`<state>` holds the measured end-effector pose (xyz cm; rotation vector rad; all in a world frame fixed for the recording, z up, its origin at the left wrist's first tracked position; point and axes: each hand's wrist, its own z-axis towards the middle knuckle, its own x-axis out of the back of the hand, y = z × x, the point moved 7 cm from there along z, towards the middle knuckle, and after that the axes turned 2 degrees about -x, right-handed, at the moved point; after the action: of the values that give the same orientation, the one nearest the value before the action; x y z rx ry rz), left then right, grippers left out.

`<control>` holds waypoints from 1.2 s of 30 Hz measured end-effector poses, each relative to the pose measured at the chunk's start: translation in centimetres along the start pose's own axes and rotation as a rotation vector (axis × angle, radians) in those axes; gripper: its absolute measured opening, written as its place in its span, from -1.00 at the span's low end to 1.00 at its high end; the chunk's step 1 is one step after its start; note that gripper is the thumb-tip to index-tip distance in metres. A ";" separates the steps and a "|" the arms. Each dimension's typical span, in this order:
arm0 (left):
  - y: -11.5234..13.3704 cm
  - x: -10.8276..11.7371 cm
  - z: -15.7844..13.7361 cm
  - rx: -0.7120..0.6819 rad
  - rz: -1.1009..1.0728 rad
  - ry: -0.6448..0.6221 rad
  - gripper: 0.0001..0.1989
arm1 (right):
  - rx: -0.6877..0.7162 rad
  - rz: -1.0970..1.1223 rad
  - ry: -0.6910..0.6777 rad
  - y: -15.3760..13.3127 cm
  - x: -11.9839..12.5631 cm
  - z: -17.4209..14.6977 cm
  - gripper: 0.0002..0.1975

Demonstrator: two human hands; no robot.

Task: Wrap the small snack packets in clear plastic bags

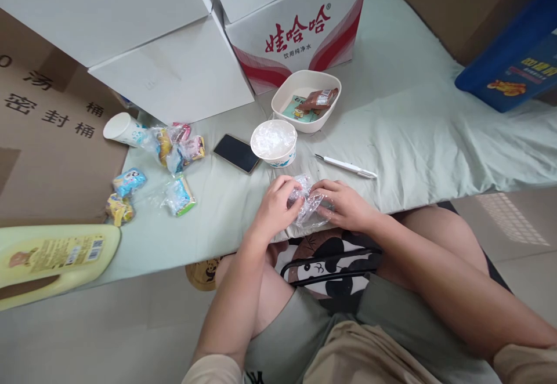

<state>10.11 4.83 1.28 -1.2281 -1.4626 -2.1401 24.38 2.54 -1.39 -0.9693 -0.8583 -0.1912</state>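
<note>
Crinkled clear plastic wrap (pixel 308 203) lies between my two hands at the front edge of the cloth-covered surface. My left hand (pixel 279 203) is closed on the left side of this wrap, its fingers curled over the top. From the other side my right hand (pixel 346 203) pinches the loose end. Whether anything sits inside the wrap, I cannot make out. Just beyond my hands stands a paper bowl (pixel 275 155) with more clear plastic in it. A white pen-like tool (pixel 346 166) with a dark tip lies past my right hand.
A black phone (pixel 236 152) lies left of the bowl. Behind it, a cream tray (pixel 307 126) holds packets. Small wrapped packets (pixel 179 196) and a tipped paper cup (pixel 124 129) are at left. White boxes (pixel 300 36), a yellow jug (pixel 56 256) and a blue container (pixel 509 76) stand around.
</note>
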 end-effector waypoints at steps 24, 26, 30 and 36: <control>0.0 -0.1 0.0 0.003 -0.001 -0.007 -0.88 | -0.004 0.010 0.000 0.0 0.0 0.0 -0.81; 0.0 -0.1 0.0 0.002 0.000 -0.007 -0.88 | -0.004 0.011 -0.002 0.0 0.0 0.0 -0.81; 0.0 0.0 0.0 -0.008 0.000 -0.003 -0.87 | -0.006 0.016 -0.007 0.0 0.0 0.0 -0.81; 0.1 0.0 0.0 -0.009 0.016 -0.011 -0.85 | -0.022 0.011 -0.017 0.1 0.0 0.0 -0.81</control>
<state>10.16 4.81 1.31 -1.2525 -1.4445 -2.1356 24.39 2.60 -1.47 -0.9974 -0.8678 -0.1839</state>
